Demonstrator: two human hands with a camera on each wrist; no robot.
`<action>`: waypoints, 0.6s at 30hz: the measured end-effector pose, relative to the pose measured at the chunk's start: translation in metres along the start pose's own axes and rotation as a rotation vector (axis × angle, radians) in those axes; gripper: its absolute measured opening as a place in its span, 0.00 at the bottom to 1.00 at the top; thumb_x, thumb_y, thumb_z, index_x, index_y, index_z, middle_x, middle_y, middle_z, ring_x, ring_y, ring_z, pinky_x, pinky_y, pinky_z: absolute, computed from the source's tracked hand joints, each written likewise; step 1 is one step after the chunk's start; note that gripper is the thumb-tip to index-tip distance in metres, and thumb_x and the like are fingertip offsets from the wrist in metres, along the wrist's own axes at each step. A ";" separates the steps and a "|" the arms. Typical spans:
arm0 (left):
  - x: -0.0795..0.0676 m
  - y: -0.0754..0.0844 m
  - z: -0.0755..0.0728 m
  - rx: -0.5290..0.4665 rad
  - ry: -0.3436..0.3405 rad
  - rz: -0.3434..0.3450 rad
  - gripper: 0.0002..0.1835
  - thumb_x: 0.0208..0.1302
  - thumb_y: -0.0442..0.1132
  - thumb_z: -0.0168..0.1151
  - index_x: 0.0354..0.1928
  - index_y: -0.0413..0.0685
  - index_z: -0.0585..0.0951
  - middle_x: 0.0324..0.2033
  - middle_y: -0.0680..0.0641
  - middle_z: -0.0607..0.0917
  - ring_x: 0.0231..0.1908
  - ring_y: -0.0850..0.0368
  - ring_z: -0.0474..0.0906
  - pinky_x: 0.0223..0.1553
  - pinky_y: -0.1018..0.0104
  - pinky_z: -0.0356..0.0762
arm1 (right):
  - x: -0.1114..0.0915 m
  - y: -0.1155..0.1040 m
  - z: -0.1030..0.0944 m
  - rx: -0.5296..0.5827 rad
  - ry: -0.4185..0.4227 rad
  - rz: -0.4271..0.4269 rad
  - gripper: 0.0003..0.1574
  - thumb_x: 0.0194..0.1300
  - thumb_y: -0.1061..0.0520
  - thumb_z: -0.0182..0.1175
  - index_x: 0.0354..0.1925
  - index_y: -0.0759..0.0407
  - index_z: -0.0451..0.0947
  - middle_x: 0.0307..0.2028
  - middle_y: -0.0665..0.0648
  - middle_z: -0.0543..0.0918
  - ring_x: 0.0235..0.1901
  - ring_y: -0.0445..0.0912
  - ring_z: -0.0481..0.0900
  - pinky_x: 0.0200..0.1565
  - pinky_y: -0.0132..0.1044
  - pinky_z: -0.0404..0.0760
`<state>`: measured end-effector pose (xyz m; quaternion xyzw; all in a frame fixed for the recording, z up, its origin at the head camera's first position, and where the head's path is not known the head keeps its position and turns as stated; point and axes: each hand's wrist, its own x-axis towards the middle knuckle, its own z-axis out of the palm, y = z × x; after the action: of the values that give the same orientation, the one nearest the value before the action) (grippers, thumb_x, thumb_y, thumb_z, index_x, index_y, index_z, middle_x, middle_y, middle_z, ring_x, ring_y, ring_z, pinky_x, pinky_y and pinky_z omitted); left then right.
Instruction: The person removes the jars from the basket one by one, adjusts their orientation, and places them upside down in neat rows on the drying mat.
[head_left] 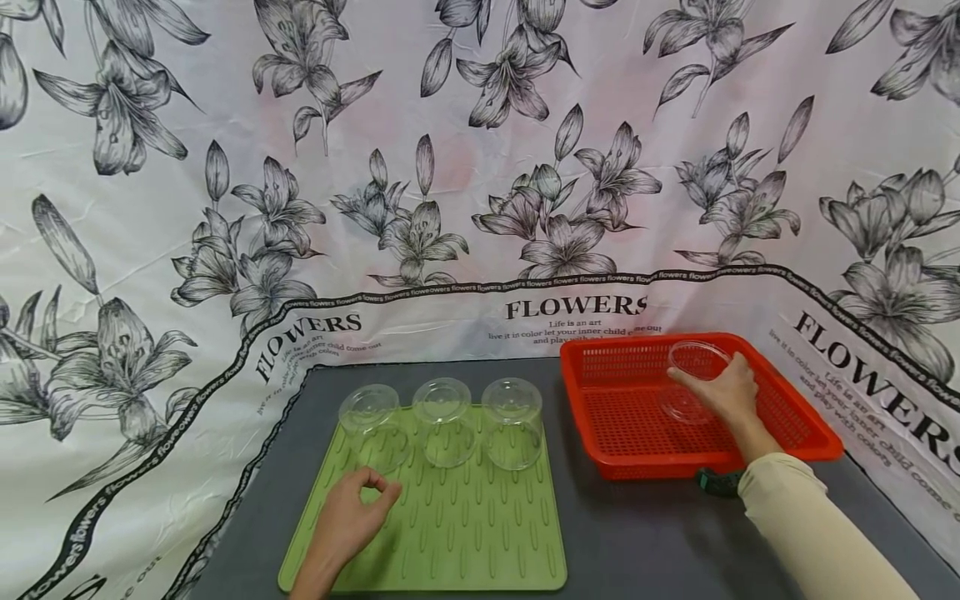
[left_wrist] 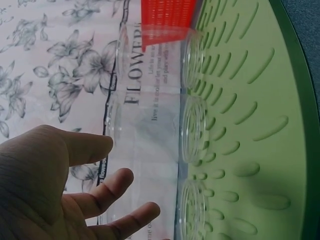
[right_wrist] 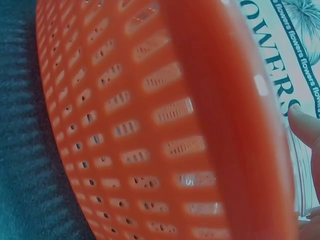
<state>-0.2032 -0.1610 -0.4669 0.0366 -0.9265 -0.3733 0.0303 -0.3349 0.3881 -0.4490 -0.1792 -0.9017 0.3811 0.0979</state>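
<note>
In the head view, my right hand (head_left: 723,390) grips a clear plastic cup (head_left: 697,357) inside the red basket (head_left: 581,425). The right wrist view shows my thumb (right_wrist: 305,122) beside the clear wall of the cup, with the basket's side hiding most of the hand. My left hand (head_left: 352,512) hovers over the near left part of the green mat (head_left: 480,533), its fingers loosely bent and holding nothing. Just beyond it, three clear plastic cups stand in a row on the mat: a left cup (head_left: 381,446), a middle cup (head_left: 447,442) and a right cup (head_left: 513,442).
Mat and basket lie on a dark grey table (head_left: 600,542), the basket at the back right with slotted sides. A white flower-printed curtain (head_left: 450,325) hangs behind and along both sides. Close to my right wrist is a dark green band (head_left: 718,482).
</note>
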 end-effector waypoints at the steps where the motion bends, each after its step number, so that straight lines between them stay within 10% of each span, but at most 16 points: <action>1: 0.000 -0.001 0.000 0.001 0.000 0.001 0.13 0.68 0.54 0.66 0.34 0.53 0.81 0.50 0.44 0.85 0.57 0.39 0.80 0.52 0.43 0.78 | 0.000 0.000 0.000 0.003 -0.003 0.007 0.78 0.61 0.28 0.64 0.78 0.74 0.31 0.75 0.83 0.43 0.73 0.79 0.46 0.70 0.74 0.56; 18: -0.003 -0.006 0.000 -0.009 0.004 0.009 0.11 0.67 0.53 0.67 0.33 0.56 0.81 0.56 0.40 0.84 0.62 0.36 0.77 0.56 0.40 0.77 | 0.000 -0.003 0.003 0.164 -0.009 0.105 0.72 0.66 0.34 0.62 0.78 0.72 0.29 0.75 0.82 0.45 0.75 0.74 0.50 0.75 0.65 0.57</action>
<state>-0.2002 -0.1649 -0.4711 0.0332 -0.9250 -0.3771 0.0339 -0.3367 0.3844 -0.4491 -0.2157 -0.8573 0.4592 0.0880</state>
